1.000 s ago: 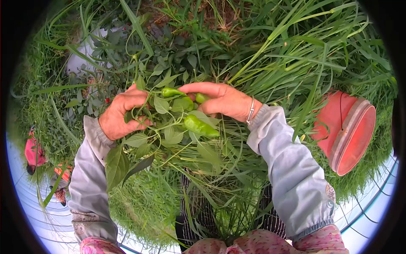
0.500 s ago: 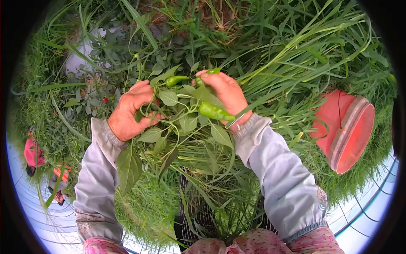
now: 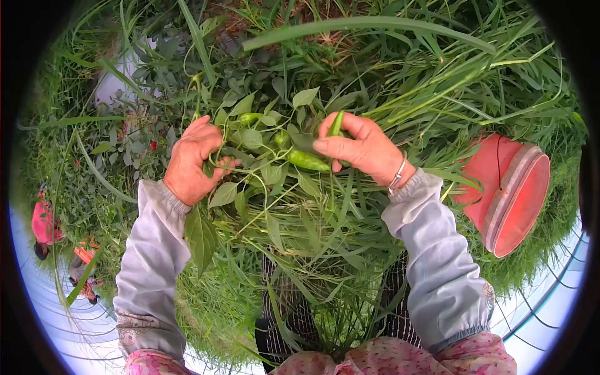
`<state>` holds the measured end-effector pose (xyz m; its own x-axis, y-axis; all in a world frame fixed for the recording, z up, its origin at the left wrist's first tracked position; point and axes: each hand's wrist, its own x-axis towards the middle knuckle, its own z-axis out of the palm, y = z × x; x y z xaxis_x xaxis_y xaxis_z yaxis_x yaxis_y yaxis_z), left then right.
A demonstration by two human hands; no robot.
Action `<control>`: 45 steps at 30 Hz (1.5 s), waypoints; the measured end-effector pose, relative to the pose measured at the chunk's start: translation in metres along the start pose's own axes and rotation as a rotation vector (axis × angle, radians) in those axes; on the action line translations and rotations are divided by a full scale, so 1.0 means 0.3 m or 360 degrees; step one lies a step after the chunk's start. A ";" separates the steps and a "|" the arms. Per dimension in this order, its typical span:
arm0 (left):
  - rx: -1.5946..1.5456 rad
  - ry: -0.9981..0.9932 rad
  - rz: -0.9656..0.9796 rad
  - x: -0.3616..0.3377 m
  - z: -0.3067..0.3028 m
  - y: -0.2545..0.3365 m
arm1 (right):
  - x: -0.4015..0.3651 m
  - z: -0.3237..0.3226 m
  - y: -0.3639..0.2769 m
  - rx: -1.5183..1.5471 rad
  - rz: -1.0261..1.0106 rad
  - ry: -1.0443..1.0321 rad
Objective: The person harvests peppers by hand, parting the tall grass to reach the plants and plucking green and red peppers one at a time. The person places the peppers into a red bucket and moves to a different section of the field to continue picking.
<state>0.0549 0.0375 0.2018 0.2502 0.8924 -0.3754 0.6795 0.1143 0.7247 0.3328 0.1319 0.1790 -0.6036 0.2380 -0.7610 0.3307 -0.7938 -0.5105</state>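
My left hand (image 3: 192, 161) is closed around the stems of a pepper plant (image 3: 253, 139), its thumb and fingers curled among the leaves. In my right hand (image 3: 365, 149), a green pepper (image 3: 336, 125) is gripped between thumb and fingers, its tip pointing up. Just left of the right fingertips, a larger green pepper (image 3: 309, 160) hangs on the plant. Two smaller ones show among the leaves: a green pepper (image 3: 250, 119) near the top and a rounder-looking pepper (image 3: 282, 139) in the middle.
At the right, a red bucket (image 3: 500, 187) lies tilted in the grass, its mouth towards me. Long grass blades (image 3: 437, 94) surround the plant. Pale sheeting (image 3: 119, 81) shows at upper left. Two other people, one in a pink top (image 3: 45, 222), are far off at the left.
My right hand has moved right, away from the plant's middle, with the green pepper turned more upright in it. The left hand keeps its grip, and the plant's leaves have shifted.
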 end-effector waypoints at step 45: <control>-0.0972 -0.0382 0.0004 0.094 0.075 0.081 | 0.003 0.164 0.135 0.1311 0.0058 -0.0445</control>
<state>0.0939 0.0556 0.1958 0.4464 0.7788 -0.4406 0.1824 0.4029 0.8969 0.3099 0.0726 0.1773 -0.7946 0.1443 -0.5897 -0.2118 -0.9762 0.0466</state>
